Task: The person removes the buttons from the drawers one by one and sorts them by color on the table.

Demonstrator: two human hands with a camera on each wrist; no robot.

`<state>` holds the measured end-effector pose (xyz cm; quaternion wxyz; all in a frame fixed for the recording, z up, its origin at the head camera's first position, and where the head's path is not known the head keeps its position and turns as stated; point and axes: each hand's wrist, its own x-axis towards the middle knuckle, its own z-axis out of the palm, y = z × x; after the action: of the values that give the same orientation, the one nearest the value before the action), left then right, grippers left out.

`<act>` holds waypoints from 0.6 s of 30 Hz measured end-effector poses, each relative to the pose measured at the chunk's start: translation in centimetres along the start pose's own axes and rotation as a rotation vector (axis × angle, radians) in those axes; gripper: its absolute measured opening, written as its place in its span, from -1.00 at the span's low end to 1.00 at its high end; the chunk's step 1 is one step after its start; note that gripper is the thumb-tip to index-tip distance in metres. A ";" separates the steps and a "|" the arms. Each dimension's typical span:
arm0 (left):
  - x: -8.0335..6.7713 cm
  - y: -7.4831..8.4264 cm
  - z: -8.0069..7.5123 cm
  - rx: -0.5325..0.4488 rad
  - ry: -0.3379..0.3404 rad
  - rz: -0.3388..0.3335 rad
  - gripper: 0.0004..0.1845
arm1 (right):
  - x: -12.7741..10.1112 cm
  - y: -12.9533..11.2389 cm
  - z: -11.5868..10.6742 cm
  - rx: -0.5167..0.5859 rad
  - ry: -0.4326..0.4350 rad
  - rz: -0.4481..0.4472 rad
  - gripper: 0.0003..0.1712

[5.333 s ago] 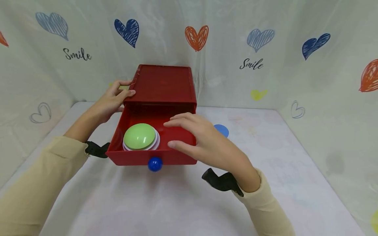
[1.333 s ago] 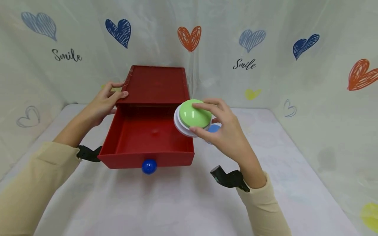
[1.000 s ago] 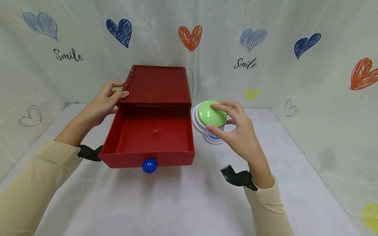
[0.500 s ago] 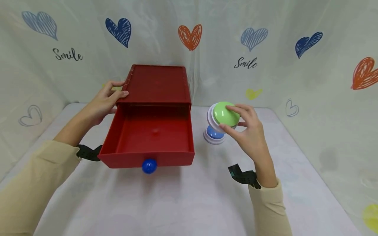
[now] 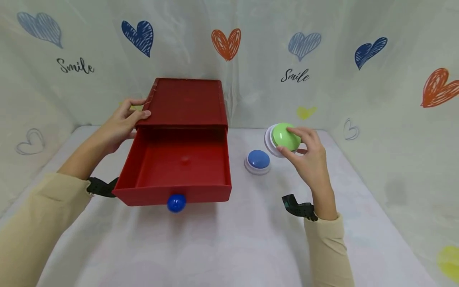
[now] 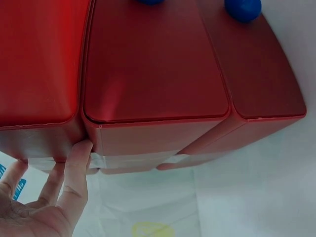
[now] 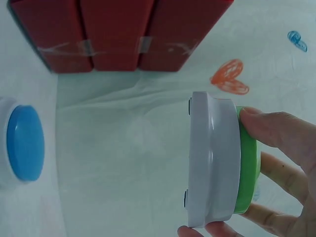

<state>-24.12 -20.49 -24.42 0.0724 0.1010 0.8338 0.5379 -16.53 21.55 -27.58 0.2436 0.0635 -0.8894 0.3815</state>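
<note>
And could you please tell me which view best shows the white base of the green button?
The right wrist view: the white base is close and side-on, mostly clear of the right hand. The head view shows only part of it behind the green dome; the left wrist view shows none.

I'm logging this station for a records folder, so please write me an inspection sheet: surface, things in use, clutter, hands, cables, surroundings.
Surface: white table with faint pastel marks.
Green-topped button: tilted, lifted off the table.
Blue-topped button: on the table, right of the red drawer unit.
Drawer: the unit's top one, pulled open; blue knob on its front.
Clutter: nothing seen.
Left hand: touches the unit's left side.
Right hand: grips the green-topped button.
Cables: nothing seen.
Surroundings: pale sheeting printed with hearts and "Smile".
</note>
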 end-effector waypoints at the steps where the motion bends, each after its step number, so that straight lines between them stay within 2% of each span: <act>1: -0.1 0.0 0.0 0.005 0.004 0.001 -0.38 | 0.0 0.3 0.0 0.000 0.000 0.011 -0.41; 9: -0.4 0.2 0.3 0.030 0.019 0.007 -0.39 | 0.3 3.2 0.0 -0.006 0.021 0.089 -0.43; 18: -0.5 0.0 0.4 0.035 0.032 0.000 -0.41 | 0.7 7.2 1.1 -0.018 -0.007 0.146 -0.42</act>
<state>-23.51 -20.25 -24.60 0.0572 0.0934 0.8443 0.5246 -19.74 25.86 -32.60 0.2126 -0.0022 -0.8960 0.3898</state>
